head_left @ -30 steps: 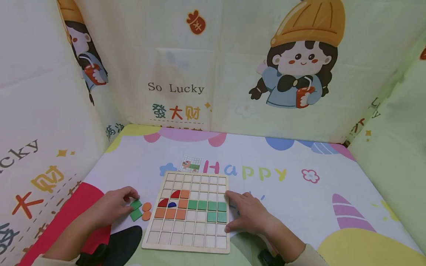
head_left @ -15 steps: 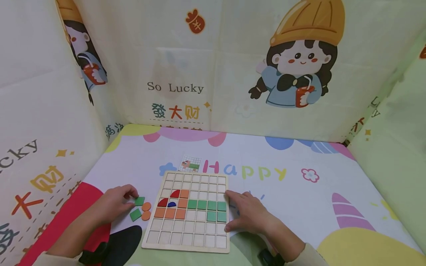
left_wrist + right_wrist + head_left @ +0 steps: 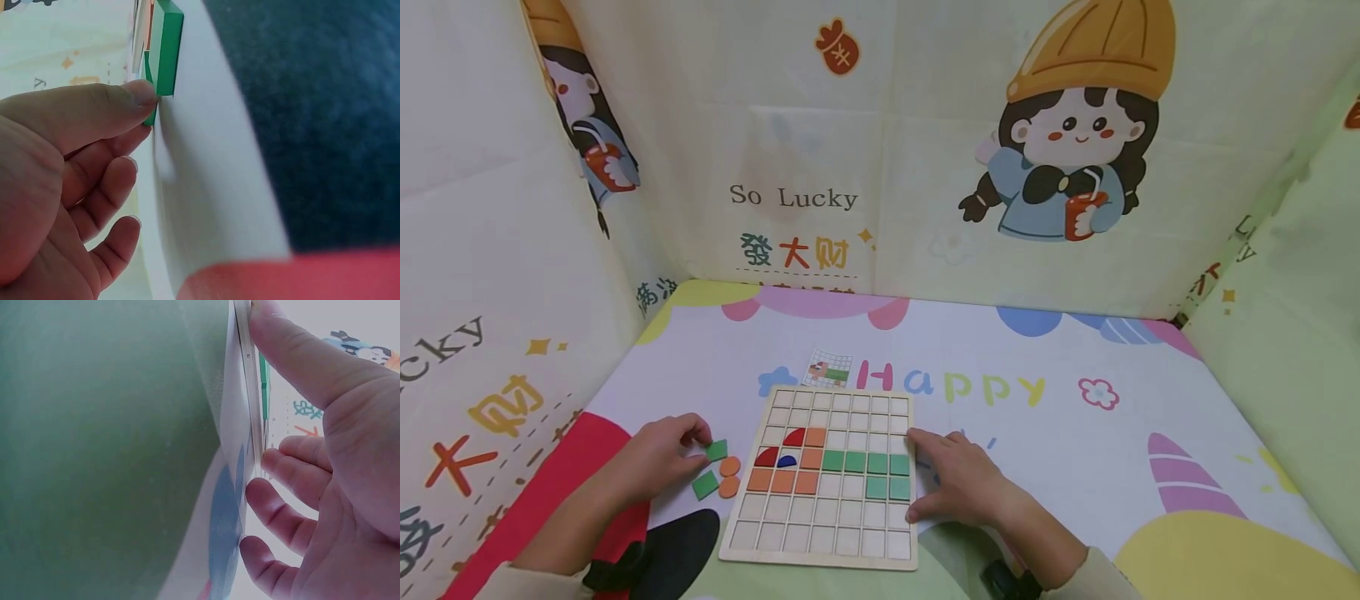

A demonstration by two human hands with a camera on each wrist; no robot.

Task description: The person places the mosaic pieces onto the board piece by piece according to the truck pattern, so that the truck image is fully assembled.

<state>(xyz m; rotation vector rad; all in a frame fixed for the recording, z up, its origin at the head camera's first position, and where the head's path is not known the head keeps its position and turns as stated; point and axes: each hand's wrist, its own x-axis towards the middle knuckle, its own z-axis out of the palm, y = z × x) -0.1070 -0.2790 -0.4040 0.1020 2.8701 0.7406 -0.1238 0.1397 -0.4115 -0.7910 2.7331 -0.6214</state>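
My left hand is at the left, its thumb and index finger pinching the edge of a green square tile. In the left wrist view that tile shows partly behind the thumb tip. A second green tile lies just nearer, beside two orange round pieces. The wooden grid board lies to their right, with orange, green, red and blue pieces set in its cells. My right hand rests against the board's right edge, thumb and fingers spread along it.
A small printed pattern card lies at the board's far edge. The patterned tablecloth covers the table. Printed cloth walls stand at the back and both sides.
The far green tile has shifted slightly right and away, parting from the nearer green tile. My left fingers have stayed close to it. The right hand and the board have not moved.
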